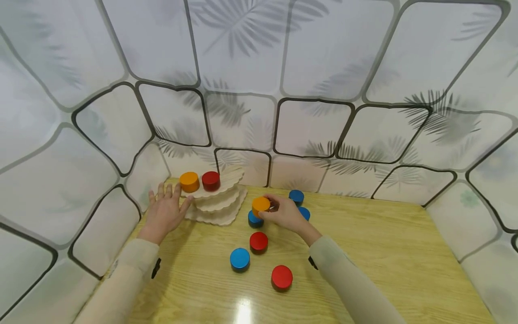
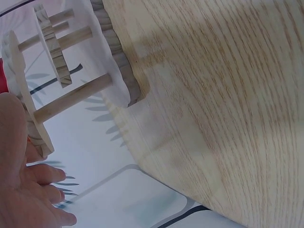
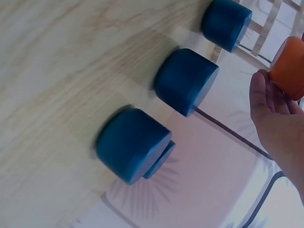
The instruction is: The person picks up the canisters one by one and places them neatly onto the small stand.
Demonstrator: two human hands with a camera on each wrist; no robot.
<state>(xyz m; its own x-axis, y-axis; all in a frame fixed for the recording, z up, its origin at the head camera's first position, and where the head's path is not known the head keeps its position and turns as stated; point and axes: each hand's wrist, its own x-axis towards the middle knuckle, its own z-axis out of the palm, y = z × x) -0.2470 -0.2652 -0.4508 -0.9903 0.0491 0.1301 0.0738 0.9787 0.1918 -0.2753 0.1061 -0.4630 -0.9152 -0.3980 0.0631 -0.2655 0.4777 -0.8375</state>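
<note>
My right hand (image 1: 285, 212) pinches an orange cylinder (image 1: 261, 204) between thumb and fingers, above the table and partly in front of a blue cylinder (image 1: 255, 219). In the right wrist view the same orange cylinder (image 3: 289, 66) shows at the fingertips. A tiered wooden stand (image 1: 218, 215) with wavy edges stands at the back left. On its top tier sit another orange cylinder (image 1: 189, 182) and a red cylinder (image 1: 211, 181). My left hand (image 1: 163, 213) is at the stand's left side, fingers spread and fairly straight, touching the top tier's edge near that orange cylinder.
Two blue cylinders (image 1: 296, 197) (image 1: 304, 213) stand behind my right hand. Nearer on the wooden table (image 1: 384, 252) are two red cylinders (image 1: 258, 242) (image 1: 281, 277) and a light blue one (image 1: 240, 259). Patterned fabric walls (image 1: 315, 130) close in the back and sides.
</note>
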